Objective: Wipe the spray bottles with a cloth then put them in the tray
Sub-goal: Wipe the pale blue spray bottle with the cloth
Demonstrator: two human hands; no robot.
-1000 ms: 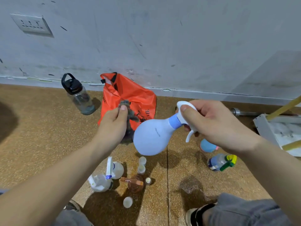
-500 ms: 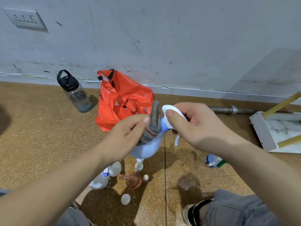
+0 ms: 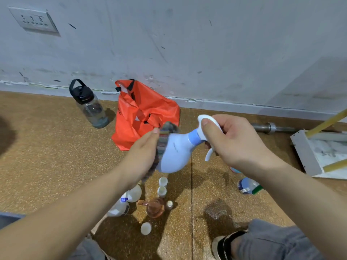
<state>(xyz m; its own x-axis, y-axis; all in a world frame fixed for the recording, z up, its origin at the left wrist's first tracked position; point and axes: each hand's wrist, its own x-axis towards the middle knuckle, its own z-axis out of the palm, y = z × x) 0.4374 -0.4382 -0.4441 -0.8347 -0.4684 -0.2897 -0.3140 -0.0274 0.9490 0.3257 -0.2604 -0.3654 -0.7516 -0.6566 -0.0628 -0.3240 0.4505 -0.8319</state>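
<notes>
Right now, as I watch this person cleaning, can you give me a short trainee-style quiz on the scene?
1. True or false: the right hand grips the pale blue spray bottle by its trigger head.
2. What does the left hand hold against the bottle? A sponge, B cloth, C brush.
3. Fill in: the white tray lies on the person's ____ side.
Key: 1 true; 2 B; 3 right.

A plain indoor room: scuffed grey wall, wall socket, speckled brown floor.
</notes>
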